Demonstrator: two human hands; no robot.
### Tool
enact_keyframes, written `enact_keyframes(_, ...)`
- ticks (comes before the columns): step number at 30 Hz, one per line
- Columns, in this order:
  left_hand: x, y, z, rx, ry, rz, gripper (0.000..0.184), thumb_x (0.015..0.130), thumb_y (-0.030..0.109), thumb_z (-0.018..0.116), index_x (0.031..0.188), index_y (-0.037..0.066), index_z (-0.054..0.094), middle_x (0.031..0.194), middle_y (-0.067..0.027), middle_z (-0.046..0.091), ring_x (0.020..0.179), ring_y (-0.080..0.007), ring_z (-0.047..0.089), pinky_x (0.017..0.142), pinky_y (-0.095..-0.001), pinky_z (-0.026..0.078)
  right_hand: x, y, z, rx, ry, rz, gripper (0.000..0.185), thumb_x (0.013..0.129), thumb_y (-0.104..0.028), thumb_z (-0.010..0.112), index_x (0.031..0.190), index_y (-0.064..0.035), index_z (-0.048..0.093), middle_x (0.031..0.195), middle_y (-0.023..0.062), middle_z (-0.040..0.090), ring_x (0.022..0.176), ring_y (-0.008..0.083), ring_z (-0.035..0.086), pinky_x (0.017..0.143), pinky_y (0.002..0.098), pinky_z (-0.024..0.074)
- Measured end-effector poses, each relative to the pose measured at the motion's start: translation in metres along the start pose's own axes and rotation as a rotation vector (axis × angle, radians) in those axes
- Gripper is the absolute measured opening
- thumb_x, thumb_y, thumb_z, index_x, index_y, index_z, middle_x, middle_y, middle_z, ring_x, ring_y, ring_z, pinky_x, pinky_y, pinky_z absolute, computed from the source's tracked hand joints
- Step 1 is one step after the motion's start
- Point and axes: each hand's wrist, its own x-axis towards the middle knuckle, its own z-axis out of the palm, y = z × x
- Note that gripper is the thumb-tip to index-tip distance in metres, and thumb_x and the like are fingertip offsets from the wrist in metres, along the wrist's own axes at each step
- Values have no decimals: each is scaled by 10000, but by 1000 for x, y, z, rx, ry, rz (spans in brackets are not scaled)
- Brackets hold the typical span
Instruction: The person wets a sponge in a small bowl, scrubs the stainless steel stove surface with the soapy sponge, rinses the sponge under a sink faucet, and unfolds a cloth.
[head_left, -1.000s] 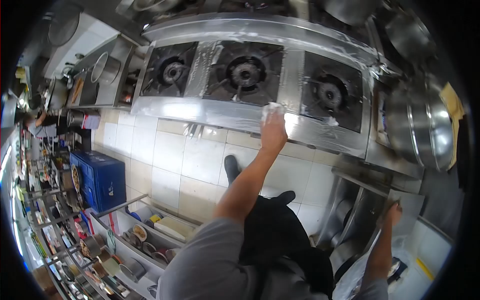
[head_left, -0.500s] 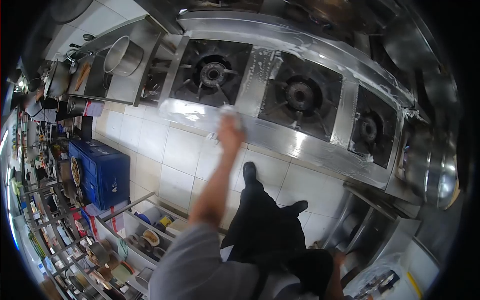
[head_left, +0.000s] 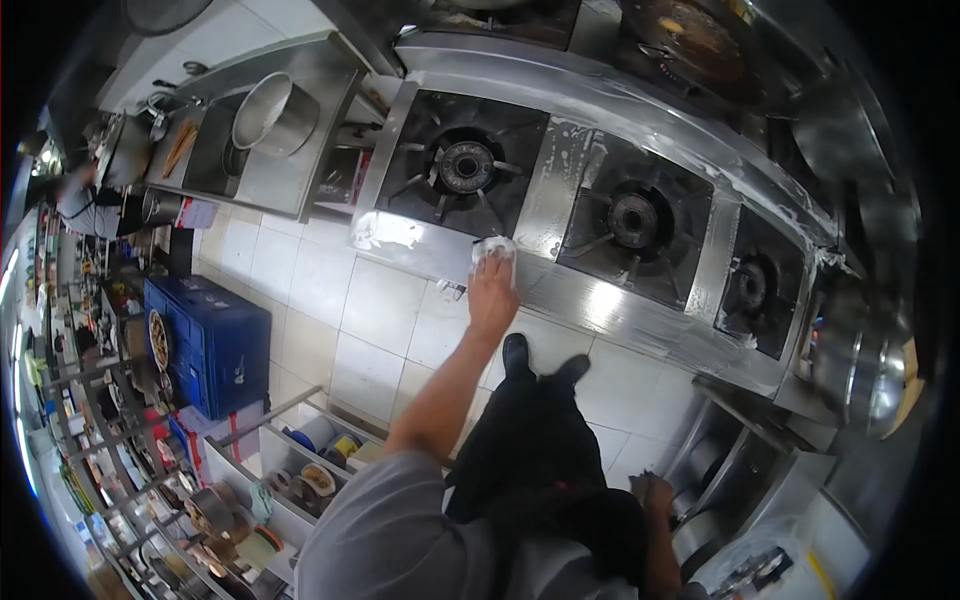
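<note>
My left hand reaches forward to the front edge of a steel gas range. Its fingers press on a white, foamy cloth, which lies against the steel just below the left burner. White suds streak the front ledge left of the cloth. A middle burner and a right burner sit in dark square wells. My right hand hangs low by my right side, near a steel unit; its fingers are too dark and small to make out.
A steel pot stands on the sink counter at upper left. Below it is a blue crate. White drawers or bins and shelving crowd the left. Large pans stand at right. Another person is at far left.
The whole view has shifted, with the range lower and further right in it. My left hand and the cloth have slid along the front ledge. My right hand shows more clearly.
</note>
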Motion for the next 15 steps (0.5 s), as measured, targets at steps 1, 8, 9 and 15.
enact_keyframes(1,0,-5,-4,9,-53,57,606,602,-10,668,1201,59,614,1228,-173,595,1244,-331,514,1014,-465,413,12,-5,1,-130,20,-67,246,888,-246,549,900,-58,707,797,165,683,738,364,655,680,468,511)
enact_keyframes(8,40,-83,-37,-125,56,75,481,608,3,689,1085,-8,625,1112,-214,628,1042,-401,600,926,-465,479,81,-54,-47,515,134,96,234,891,-218,559,895,-30,698,767,195,670,704,341,657,651,455,514)
enact_keyframes(9,26,-54,-21,-153,23,-19,509,599,-1,688,1103,-12,619,1141,-221,620,1061,-406,594,945,-467,470,85,-72,-60,932,120,306,253,886,-245,581,818,-24,684,717,210,653,674,354,651,630,461,512)
enact_keyframes(15,36,-114,-22,-149,15,82,479,616,-40,673,1087,48,664,1109,-162,667,1081,-341,619,961,-440,480,105,-14,-19,131,168,-165,195,846,-206,615,907,-49,714,758,165,689,675,328,668,617,434,529)
